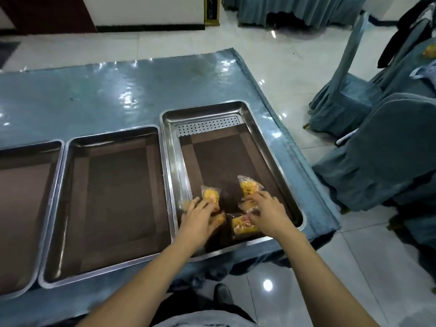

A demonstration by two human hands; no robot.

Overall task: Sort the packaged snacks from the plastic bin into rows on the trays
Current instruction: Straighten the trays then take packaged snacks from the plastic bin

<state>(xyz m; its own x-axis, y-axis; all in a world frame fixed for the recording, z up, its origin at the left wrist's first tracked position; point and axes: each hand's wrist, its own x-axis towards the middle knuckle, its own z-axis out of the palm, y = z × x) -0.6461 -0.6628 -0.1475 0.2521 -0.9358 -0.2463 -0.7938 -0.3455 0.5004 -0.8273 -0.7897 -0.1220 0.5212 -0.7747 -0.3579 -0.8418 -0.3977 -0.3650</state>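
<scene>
I wear a pale grey top (200, 323) and a dark, rounded shoe (223, 294); both forearms (146, 274) are bare to the wrist.

Yellow snacks (243, 224), red print, clear wrappers. Silver trays (112, 134), dark brown mats (118, 197) with paler brown bands; dotted grid (207, 125) on rightmost tray (200, 109). Glossy blue desk (118, 90) cover. Pale tiled floor (283, 55). Blue-grey chair covers (389, 149).
</scene>
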